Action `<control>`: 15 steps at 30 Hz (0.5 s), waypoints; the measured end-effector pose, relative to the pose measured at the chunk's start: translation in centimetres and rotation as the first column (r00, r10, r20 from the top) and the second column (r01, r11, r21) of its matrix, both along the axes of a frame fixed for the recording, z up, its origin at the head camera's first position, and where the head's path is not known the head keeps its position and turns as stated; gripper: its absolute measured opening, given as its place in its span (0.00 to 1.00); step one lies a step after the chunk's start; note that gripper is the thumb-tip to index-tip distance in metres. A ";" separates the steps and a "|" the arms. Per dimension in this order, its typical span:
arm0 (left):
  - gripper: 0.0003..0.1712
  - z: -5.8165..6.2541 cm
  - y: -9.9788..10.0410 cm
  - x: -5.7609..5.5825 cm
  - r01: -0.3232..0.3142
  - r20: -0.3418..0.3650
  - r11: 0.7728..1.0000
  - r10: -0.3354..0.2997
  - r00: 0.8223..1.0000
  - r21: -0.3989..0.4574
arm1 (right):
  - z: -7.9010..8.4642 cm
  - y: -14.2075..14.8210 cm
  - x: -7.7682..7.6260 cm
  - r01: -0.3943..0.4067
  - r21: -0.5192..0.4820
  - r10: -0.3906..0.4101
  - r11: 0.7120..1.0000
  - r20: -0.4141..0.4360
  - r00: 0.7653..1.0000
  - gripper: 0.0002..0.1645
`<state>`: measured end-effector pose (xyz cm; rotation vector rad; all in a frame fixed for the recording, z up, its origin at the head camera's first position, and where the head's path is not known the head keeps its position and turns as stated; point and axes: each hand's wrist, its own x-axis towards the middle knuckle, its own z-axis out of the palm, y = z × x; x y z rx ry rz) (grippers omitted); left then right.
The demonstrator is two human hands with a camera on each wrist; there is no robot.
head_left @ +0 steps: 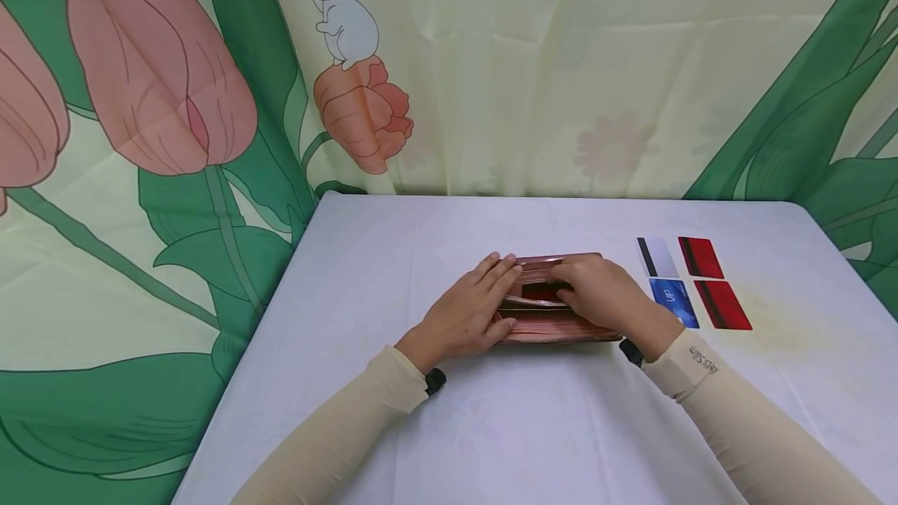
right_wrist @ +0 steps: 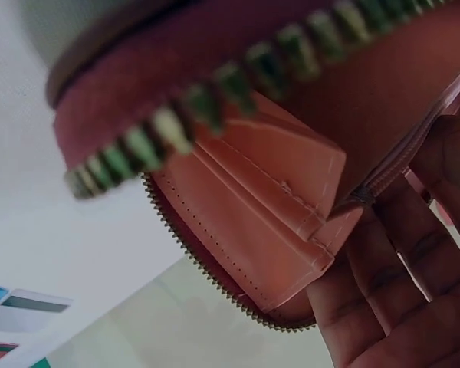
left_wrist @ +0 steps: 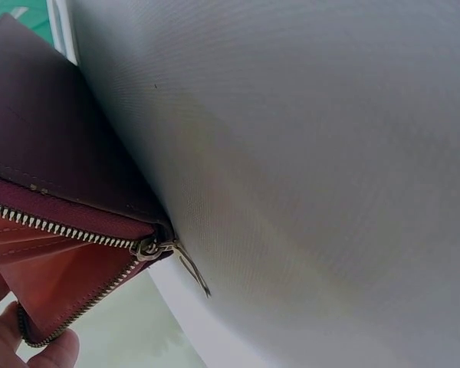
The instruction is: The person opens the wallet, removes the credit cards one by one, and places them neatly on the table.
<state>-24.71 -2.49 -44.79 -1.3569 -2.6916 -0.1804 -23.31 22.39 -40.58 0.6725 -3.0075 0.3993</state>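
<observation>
We saw the wallet (head_left: 554,327) unzipped and spread on the white table (head_left: 526,443), a little right of its middle, with its mouth facing up. Our left hand (head_left: 473,314) lay across its left end, fingers nearly straight over the far side and thumb on the near side. Our right hand (head_left: 606,294) dipped its fingertips into the compartments beside the divider (right_wrist: 402,165); we could not tell whether they pinched anything inside. We judged the wallet light and easy to shift, its smooth outer cover bendable but firm enough to keep its shape, the folded side panels (right_wrist: 238,245) softer and likely to collapse if squeezed. The cover looked slightly slick, so we reckoned the best hold was at the ends, thumb and fingers on opposite walls, rather than on the thin inner folds. The metal zipper (left_wrist: 77,232) edged both walls and could have scraped knuckles or snagged something thin, while the zip pull (left_wrist: 172,246) hung loose at one corner. To the right, the blue card (head_left: 673,303) lay just beside our right wrist, with the white card (head_left: 658,257) beyond it and two red cards (head_left: 722,305) farther right, so a sideways sweep there risked disturbing them. We had more room toward the left and the near side; the table's far edge ran behind the wallet, well apart from it.
</observation>
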 end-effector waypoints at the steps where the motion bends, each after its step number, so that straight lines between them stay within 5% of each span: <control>1: 0.43 0.0 0.0 0.0 -0.001 0.000 1.000 0.001 1.000 -0.001 | 0.0 0.0 0.0 -0.003 -0.003 0.003 1.000 0.002 1.000 0.11; 15: 0.43 -0.1 -0.1 0.1 0.006 -0.002 1.000 -0.006 1.000 0.008 | -0.6 0.1 -0.1 -0.079 0.047 0.079 0.996 0.005 0.997 0.07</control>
